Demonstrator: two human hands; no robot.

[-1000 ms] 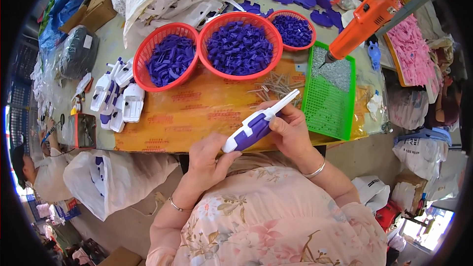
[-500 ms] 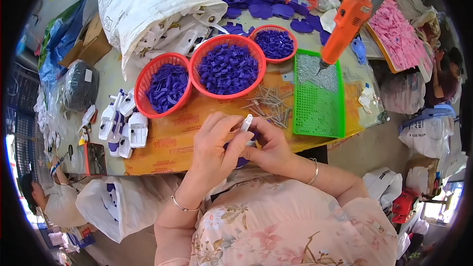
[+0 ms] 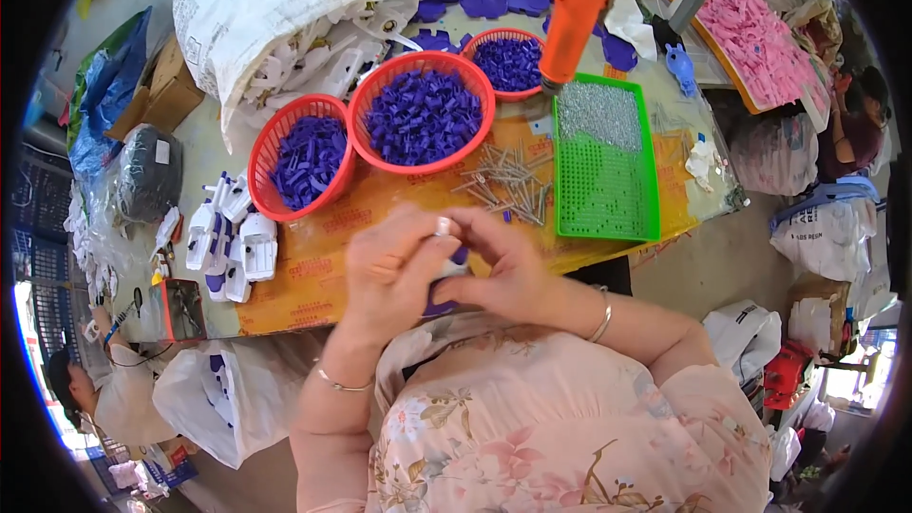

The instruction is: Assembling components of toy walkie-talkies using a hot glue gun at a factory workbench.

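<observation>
Desk [image 3: 211, 147]: red baskets [image 3: 421, 169] hold lots of purple parts [image 3: 423, 114], probably left to use.
Left hand [image 3: 389, 271]: curled around a white-and-purple piece [image 3: 452, 268].
Right hand [image 3: 508, 271]: holding it too.
Piece: between both hands, near the flowery shirt [image 3: 494, 408]; maybe partly built, but fingers hide most.
Left-side pile [image 3: 256, 247]: similar pieces, maybe finished.
Orange screwdriver [image 3: 575, 19]: by the green tray [image 3: 653, 171], no hand on it.

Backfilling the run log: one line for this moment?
left hand: holding white-purple part | right hand: holding same part | green tray: ahead, right
</observation>
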